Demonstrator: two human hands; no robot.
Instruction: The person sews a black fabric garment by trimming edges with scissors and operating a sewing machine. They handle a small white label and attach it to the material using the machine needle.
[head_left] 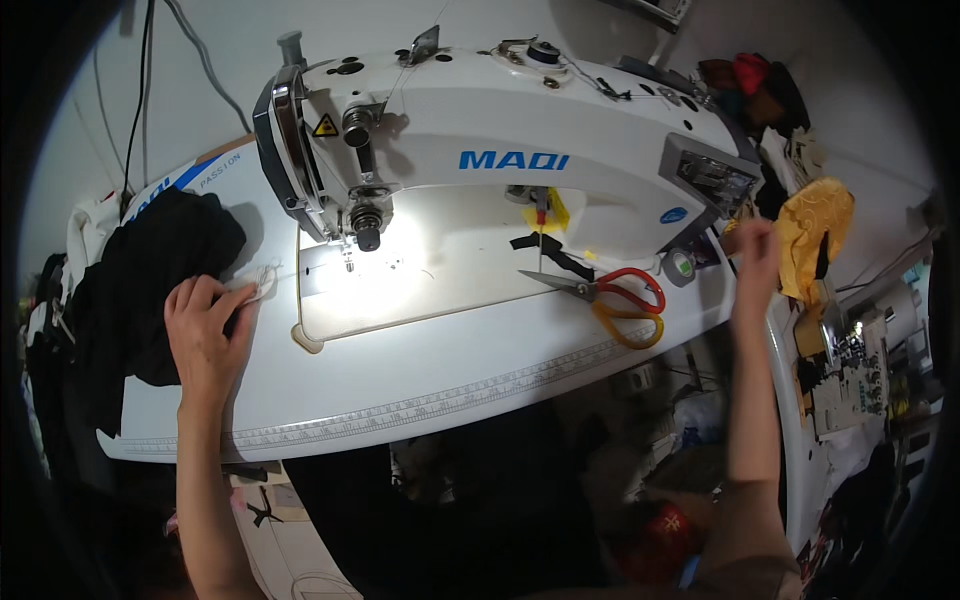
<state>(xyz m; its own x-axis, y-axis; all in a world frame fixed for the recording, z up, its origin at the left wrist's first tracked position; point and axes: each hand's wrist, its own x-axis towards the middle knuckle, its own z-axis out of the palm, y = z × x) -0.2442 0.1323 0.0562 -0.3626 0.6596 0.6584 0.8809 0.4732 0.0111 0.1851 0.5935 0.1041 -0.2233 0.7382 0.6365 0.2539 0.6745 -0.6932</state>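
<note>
My left hand is at the left of the white sewing table, thumb and fingers pinched on a small white fabric piece. Its back lies against a heap of black cloth. To the right of that piece, the lit needle and presser foot of a white sewing machine stand apart from it. Past the machine's right end, my right hand is raised with fingers curled in; it is slightly blurred, and what it holds, if anything, is hidden.
Scissors with red and yellow handles lie right of centre, beside a black strip and an upright thin tool with a red part. A printed ruler follows the front edge. Yellow cloth hangs at the far right.
</note>
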